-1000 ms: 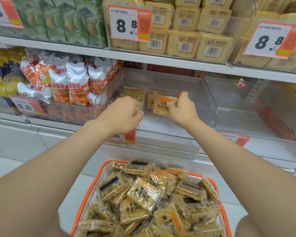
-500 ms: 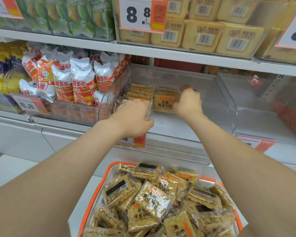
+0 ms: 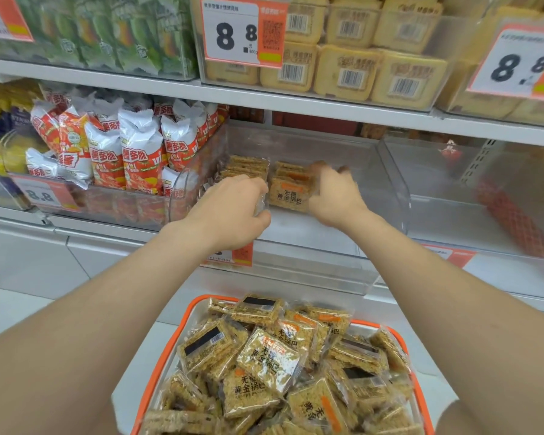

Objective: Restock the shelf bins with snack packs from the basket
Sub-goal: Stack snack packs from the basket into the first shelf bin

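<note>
Clear plastic bin (image 3: 311, 230) ahead of both hands holds two short stacks (image 3: 248, 166) just beyond my fingers; the orange basket (image 3: 191, 304) below my wrists is heaped (plenty left to shelve). Left hand (image 3: 233, 211) curls round a crinkly pack (image 3: 260, 208). Right hand (image 3: 333, 196), blurred, flanks the labelled pack (image 3: 288, 194), which leaned a second ago and now stands squared against its stack; gripping or pushing, I cannot tell.

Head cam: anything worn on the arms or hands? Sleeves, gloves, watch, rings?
Left arm and right arm are bare to the frame edge: no sleeves, gloves, watch or wristband. No ring shows on the left hand; the right hand is blurred, so cannot tell.
</note>
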